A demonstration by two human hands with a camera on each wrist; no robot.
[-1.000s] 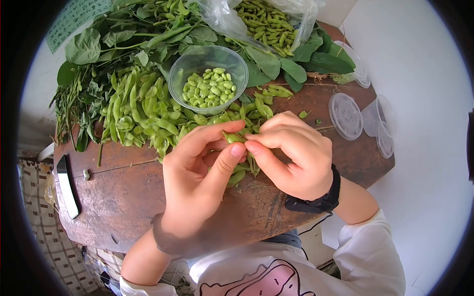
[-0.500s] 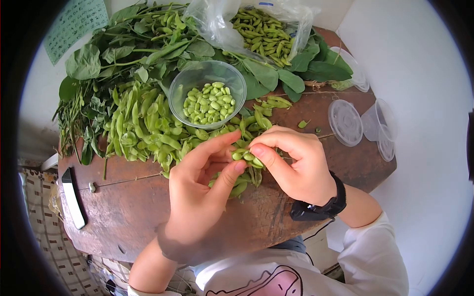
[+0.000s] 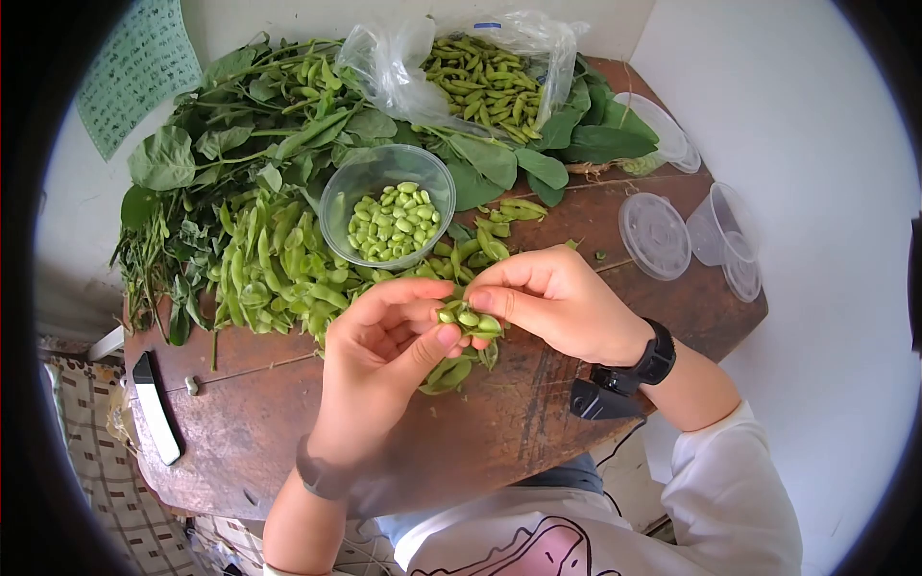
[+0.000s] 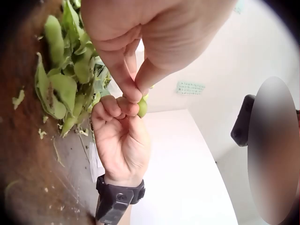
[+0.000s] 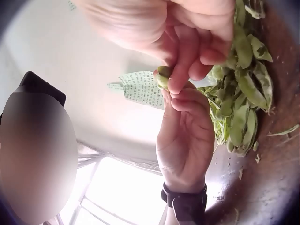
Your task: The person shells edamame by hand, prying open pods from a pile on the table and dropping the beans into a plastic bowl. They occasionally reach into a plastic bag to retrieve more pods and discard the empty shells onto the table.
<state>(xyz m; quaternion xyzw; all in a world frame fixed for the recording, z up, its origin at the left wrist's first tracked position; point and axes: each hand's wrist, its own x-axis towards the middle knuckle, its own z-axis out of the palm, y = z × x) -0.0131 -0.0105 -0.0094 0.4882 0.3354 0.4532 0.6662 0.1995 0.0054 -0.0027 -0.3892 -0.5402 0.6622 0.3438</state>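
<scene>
Left hand (image 3: 370, 360): partly curled, thumb and fingers pinching a split green bean pod (image 3: 485, 327), pale green beans showing. Right hand (image 3: 567, 305): thumb and fingertips closed on the pod's far edge. Pod is held above the wooden tabletop (image 3: 279, 432), on the near side of a clear round plastic bowl (image 3: 338, 192) containing shelled beans (image 3: 389, 228).

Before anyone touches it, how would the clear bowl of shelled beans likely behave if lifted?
The bowl is probably light, and may flex: its see-through wall looks like thin plastic. The beans lie loose below the rim, so they would likely shift if it tilted.
</scene>
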